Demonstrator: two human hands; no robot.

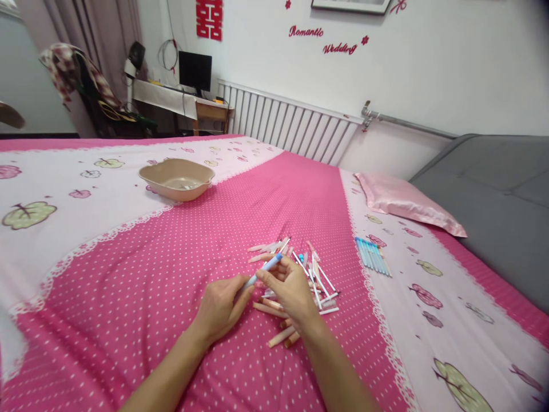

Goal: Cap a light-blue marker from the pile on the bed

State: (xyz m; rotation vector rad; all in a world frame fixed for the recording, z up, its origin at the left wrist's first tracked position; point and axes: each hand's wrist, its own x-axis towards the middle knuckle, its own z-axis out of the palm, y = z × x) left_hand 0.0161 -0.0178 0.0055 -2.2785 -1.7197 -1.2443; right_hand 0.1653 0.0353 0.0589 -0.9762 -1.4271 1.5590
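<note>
My left hand (221, 309) and my right hand (291, 289) meet over a pink dotted bedspread (171, 274). Together they hold a light blue pen (266, 269), tilted up to the right; the left fingers pinch its lower end and the right fingers grip its middle. Under and beyond my right hand lies a loose pile of pens (309, 274), pink, beige and white, with several crossing each other. A neat row of light blue pens (372, 256) lies apart to the right on the pale border of the spread.
A beige bowl (176, 179) sits on the bed at the far left. A pink pillow (403, 200) and a grey headboard (493, 194) lie at the right. A white radiator (291, 120), a desk with a monitor (195, 71) and a chair stand beyond the bed.
</note>
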